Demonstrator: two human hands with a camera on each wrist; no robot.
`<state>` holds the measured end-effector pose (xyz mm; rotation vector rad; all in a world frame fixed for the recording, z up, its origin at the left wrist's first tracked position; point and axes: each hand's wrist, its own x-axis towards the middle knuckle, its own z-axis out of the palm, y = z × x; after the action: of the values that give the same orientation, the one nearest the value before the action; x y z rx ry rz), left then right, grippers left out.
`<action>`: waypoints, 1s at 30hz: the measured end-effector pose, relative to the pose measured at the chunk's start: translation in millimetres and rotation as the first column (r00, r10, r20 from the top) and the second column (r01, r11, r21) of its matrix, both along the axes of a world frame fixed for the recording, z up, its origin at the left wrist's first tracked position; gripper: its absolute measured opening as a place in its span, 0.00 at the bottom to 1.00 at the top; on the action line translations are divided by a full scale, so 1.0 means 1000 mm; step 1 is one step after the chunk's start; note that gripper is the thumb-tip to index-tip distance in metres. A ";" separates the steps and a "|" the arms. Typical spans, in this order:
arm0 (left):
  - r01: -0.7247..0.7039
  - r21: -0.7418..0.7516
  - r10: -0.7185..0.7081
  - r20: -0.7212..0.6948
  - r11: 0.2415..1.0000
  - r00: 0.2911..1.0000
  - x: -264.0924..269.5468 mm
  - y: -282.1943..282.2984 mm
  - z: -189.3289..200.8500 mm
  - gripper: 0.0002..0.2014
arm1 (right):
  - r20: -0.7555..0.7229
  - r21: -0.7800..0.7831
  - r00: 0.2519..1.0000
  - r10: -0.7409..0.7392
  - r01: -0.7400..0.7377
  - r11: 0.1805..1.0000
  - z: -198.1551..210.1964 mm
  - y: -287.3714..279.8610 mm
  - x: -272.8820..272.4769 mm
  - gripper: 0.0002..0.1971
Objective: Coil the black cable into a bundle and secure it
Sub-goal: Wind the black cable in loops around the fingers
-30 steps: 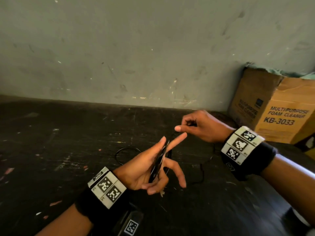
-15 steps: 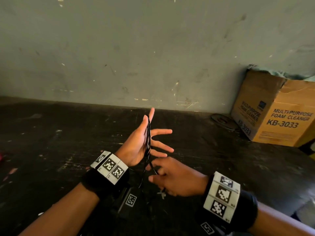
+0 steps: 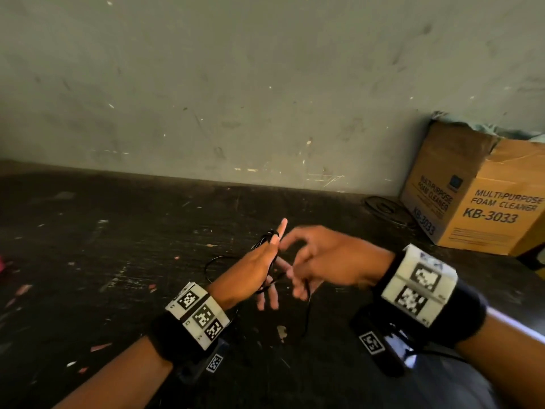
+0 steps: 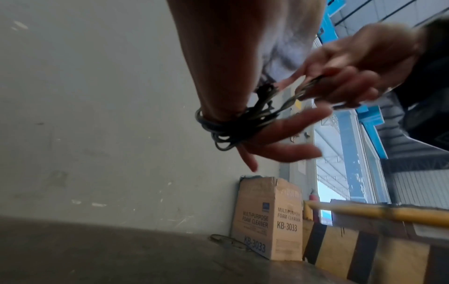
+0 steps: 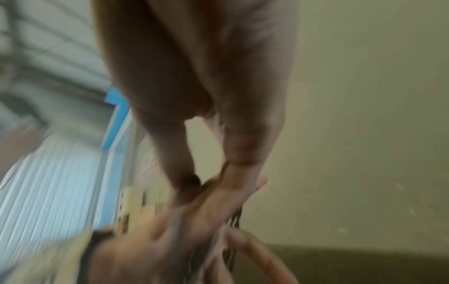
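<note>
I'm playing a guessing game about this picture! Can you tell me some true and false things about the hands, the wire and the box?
1. The black cable is looped around the left hand. True.
2. The right hand is empty. False: its fingers pinch the cable strands.
3. The cardboard box reads "FOAM CLEANER". True.
4. The box stands at the left of the table. False: it stands at the right, by the wall.
5. The left hand's fingers are spread. True.

Left hand (image 3: 250, 271) raised edge-on, fingers straight and spread, right hand (image 3: 321, 261) just beside it, fingers curled, pinching cable (image 4: 243, 123)
</note>
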<state>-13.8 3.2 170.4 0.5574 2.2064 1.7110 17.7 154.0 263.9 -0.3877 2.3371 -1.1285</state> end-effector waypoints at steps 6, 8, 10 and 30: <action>0.034 -0.136 -0.027 0.051 0.990 0.998 -0.006 0.004 0.009 0.38 | -0.131 -0.060 0.991 0.019 -0.027 0.998 0.016 0.012 -0.002 0.17; 0.095 -0.139 -0.078 0.122 0.986 0.989 -0.005 0.003 0.007 0.38 | -0.380 0.158 0.906 0.187 -0.136 0.978 0.026 0.016 -0.005 0.12; 0.184 -0.038 -0.174 0.186 0.982 0.967 -0.001 0.000 0.006 0.36 | -0.561 0.368 0.747 0.356 -0.160 0.916 0.035 0.023 -0.012 0.08; 0.170 0.713 -0.426 0.195 0.680 0.884 -0.003 -0.002 0.056 0.24 | -0.592 -0.024 0.799 0.104 -0.147 0.989 -0.061 0.015 -0.030 0.10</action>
<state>-17.2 1.0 226.1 0.6664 1.1055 2.1926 -12.7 169.4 202.5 -1.0379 2.7410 -1.1396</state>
